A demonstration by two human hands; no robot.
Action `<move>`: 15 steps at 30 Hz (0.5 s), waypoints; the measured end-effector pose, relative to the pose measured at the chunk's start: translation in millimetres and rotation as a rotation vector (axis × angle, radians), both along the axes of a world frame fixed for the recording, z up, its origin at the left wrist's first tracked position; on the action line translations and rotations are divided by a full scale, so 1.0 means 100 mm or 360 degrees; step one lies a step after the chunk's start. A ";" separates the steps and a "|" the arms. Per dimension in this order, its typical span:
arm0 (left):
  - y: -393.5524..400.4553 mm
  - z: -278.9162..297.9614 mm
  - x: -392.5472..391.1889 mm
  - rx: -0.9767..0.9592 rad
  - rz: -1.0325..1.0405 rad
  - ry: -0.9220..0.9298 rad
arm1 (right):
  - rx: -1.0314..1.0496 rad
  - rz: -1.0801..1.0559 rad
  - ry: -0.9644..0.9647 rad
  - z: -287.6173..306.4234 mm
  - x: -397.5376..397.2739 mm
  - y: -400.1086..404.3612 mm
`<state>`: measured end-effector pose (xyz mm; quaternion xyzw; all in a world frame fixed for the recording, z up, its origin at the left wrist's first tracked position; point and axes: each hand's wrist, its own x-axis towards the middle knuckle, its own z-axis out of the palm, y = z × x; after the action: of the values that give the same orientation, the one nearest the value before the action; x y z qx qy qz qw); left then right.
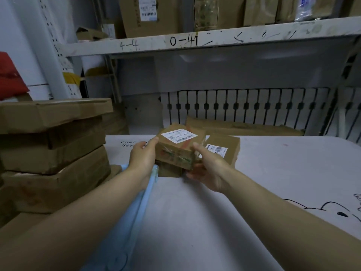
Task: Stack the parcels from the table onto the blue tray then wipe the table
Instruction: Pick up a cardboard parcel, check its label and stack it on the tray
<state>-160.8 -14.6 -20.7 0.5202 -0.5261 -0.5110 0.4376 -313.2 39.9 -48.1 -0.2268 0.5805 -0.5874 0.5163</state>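
A small taped cardboard parcel (178,145) with a white label on top is held between both hands at the middle of the table. My left hand (143,156) grips its left side and my right hand (208,168) grips its right side and underside. It sits on or just above another small box (169,171). A labelled parcel (223,148) lies on the white table (234,202) just to the right. The blue tray (134,208) shows as a light blue rim under my left forearm, with a stack of flat cardboard parcels (54,153) on it at the left.
A flattened brown carton (244,127) lies at the table's far edge before a white slatted panel. A shelf marked with handwritten numbers (175,41) carries more boxes overhead. A red object (9,77) sits at far left.
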 end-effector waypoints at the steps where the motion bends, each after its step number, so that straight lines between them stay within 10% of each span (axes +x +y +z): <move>1: -0.03 0.01 -0.02 0.0058 -0.0034 0.0055 | -0.0011 0.0002 -0.0035 0.00 0.02 -0.06; 15: 0.26 -0.09 -0.18 0.0314 -0.0341 0.0235 | -0.0083 -0.0139 0.0098 -0.01 -0.38 0.53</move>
<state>-179.3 11.4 -29.3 0.4627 -0.4922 -0.6408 0.3647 -351.2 92.5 -48.7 -0.2325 0.5899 -0.6172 0.4659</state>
